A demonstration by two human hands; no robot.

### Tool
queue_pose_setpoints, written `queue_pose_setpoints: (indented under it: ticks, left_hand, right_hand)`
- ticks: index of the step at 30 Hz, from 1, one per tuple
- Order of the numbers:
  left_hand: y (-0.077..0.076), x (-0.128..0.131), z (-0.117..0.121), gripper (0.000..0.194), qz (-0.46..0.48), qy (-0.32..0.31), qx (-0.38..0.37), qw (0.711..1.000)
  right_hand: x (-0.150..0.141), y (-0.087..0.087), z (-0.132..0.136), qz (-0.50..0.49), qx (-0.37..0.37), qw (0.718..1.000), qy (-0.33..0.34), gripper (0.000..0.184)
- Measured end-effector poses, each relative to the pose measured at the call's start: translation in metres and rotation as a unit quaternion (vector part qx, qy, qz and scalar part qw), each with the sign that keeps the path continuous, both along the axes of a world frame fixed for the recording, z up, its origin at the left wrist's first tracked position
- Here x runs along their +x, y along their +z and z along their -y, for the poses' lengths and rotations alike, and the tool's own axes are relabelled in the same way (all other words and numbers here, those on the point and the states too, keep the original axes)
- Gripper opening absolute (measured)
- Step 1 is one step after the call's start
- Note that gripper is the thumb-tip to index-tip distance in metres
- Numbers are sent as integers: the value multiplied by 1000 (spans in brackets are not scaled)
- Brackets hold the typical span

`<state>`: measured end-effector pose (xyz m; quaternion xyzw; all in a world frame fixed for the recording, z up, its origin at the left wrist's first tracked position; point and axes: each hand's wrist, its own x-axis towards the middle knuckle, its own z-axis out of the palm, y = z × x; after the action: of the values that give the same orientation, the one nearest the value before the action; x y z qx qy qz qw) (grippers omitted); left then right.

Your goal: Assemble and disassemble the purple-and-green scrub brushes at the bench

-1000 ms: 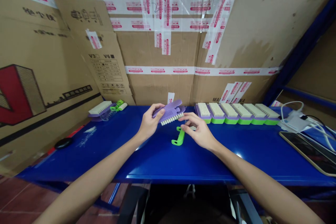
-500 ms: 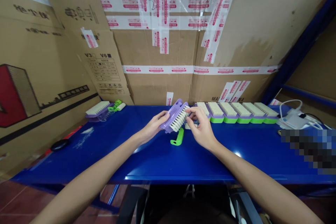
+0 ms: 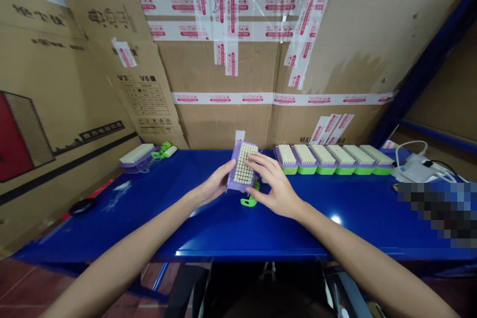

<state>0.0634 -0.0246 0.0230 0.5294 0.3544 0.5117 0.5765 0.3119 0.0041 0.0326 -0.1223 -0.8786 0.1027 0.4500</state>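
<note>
My left hand (image 3: 216,182) grips a purple scrub brush (image 3: 231,179) by its left side, thumb in front. The brush is raised above the blue table, its cream bristles (image 3: 244,165) turned up toward me. On its right side, my right hand (image 3: 276,188) has its fingers over the bristle edge and its thumb against the lower corner. Below the brush lies a bright green curved handle piece (image 3: 249,202), partly hidden by the brush and my right thumb.
Several brushes with green bases (image 3: 325,164) stand in a row at the back right. Another purple brush (image 3: 136,156) and green parts (image 3: 164,150) lie at the back left. A white charger with cables (image 3: 415,166) sits far right. Cardboard (image 3: 223,124) walls the blue table (image 3: 149,218).
The brush has been turned so its bristles face me instead of pointing right. My right hand has moved slightly left and its fingers have spread across the bristles.
</note>
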Motion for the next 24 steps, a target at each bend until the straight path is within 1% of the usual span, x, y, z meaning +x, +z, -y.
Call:
queue_pose_setpoints:
  ticks: [3,6,8,10,13,15,17,20,22,24]
  left_hand:
    - [-1,4,1,75,-4,14,7,1000]
    - [0,5,1,78,-6,27,12,1000]
    - [2,5,2,79,-4,28,18,999]
    - [4,4,4,80,-10,17,21,1000]
    - [7,3,7,83,-29,-9,24,999]
    - [8,3,8,84,-35,-14,31,999]
    - [8,3,8,84,-36,-10,40,998]
    - [7,3,7,81,-37,5,49,998]
    - [5,3,7,81,-35,9,45,998]
    - [3,5,7,82,-32,-1,39,999]
  right_hand:
    - [-1,-2,-2,15,13,1000,15,73]
    - [-1,-1,-1,23,23,999,2,64]
    - [0,0,1,17,25,999,-12,65]
    - [1,-1,2,-6,10,999,-30,78]
    - [1,-3,2,-33,-30,998,-53,111]
    - [-1,-6,0,-26,-41,997,-52,129]
    - [-3,-9,0,-14,-44,998,-48,140]
    - [-7,-11,2,-12,-45,998,-50,146]
    - [-9,-12,4,-14,-43,998,-52,144]
    - [-10,-13,6,-16,-42,998,-54,141]
